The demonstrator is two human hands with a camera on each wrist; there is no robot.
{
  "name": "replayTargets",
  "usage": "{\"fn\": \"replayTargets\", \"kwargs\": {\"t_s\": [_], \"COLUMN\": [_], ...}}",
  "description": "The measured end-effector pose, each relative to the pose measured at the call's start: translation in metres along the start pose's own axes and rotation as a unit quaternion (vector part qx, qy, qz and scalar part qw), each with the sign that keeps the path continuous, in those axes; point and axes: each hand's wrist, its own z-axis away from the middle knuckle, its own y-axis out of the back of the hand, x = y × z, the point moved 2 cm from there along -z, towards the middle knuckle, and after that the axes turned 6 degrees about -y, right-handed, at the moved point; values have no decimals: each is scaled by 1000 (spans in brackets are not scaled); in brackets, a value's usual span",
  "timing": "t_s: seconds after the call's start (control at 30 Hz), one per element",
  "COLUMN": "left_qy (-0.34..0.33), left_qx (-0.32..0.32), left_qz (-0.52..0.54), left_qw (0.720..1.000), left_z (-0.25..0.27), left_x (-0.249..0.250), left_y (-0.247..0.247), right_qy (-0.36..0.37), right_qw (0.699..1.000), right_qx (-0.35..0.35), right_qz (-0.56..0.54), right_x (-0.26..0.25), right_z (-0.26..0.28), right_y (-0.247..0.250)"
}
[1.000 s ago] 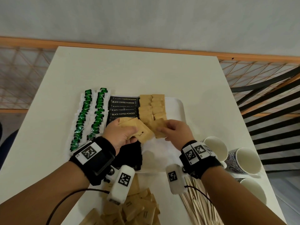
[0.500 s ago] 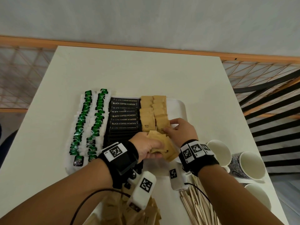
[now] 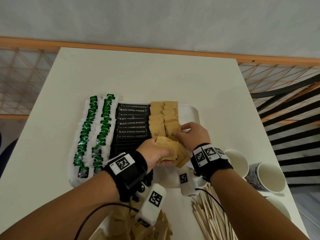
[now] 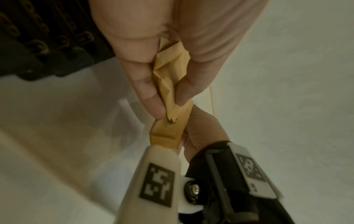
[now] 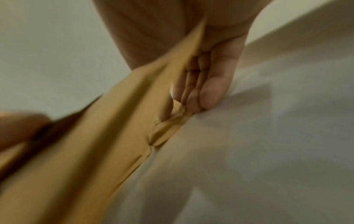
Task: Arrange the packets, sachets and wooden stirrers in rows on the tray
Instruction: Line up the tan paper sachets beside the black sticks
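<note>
white tabletop [image 3: 155, 75] under a pale wall, tray [image 3: 194, 110] in the middle. since a second ago another brown sachet has joined the right-hand brown row [image 3: 171, 116] and both hands have slid nearer, so that row looks about half laid. left hand [image 3: 156, 154] has its fingers [image 4: 147, 91] clamped on a crumpled bunch of spare sachets [image 3: 174, 151]; right hand [image 3: 192, 134] pinches the newest sachet [image 3: 173, 134] by its near corner, flat at the row's near end. stirrers [image 3: 211, 215] wait off the tray.
</note>
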Motion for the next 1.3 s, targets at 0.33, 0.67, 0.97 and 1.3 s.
{"fn": "replayTargets", "kwargs": {"t_s": [0.33,0.67,0.97,1.3], "left_qy": [-28,-74,-67,-75], "left_qx": [37,69,124,115], "left_qz": [-3,18,37,31], "left_qw": [999,995,989,990], "left_z": [9,14,15,13], "left_x": [9,29,32,34], "left_y": [31,36,51,59], "right_qy": [19,99,3,20], "right_qw": [999,981,969,997], "right_qx": [14,-146,-148,-75], "right_qz": [-40,-84,-197,2], "right_x": [5,-16,-12,-15], "right_z": [8,41,38,31], "right_y": [1,-6,-11,-23]}}
